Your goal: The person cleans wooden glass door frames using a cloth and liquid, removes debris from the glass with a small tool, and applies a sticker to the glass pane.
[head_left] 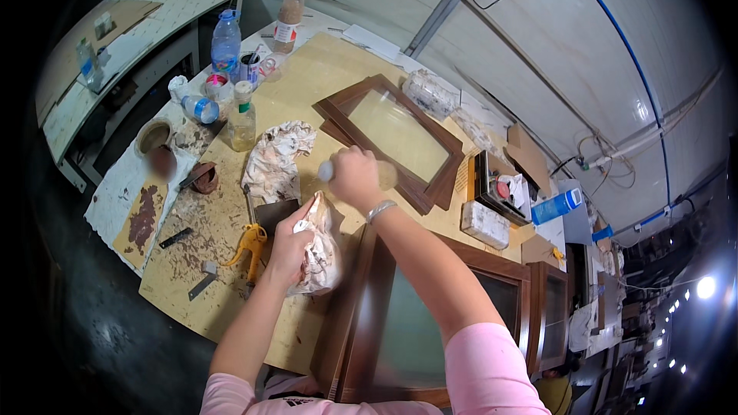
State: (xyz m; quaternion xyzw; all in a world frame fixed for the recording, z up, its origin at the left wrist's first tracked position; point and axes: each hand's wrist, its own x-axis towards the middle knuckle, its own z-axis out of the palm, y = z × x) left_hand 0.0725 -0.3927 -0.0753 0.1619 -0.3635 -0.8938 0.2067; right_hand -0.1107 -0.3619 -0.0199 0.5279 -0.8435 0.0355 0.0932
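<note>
My left hand (289,249) is closed on a crumpled white cloth (321,255) with brown stains. Just above and to the right of it, my right hand (354,175) wraps round a clear bottle (389,175), tipped on its side. The bottle's pale cap end (326,171) points left, and my fingers hide its middle. Below my right forearm stands a brown wood-framed glass panel (407,323). A second stained cloth (278,155) lies bunched up beyond my left hand. Left of that hand lies a yellow glue gun or similar pistol-shaped tool (252,250).
Brown frames (392,134) lie stacked at the far middle of the worktable. Several bottles, including a blue-tinted jug (226,46), crowd the back left. A scraper (203,280) and a dark strip (176,238) lie near the left edge. A white block (485,224) sits on the right.
</note>
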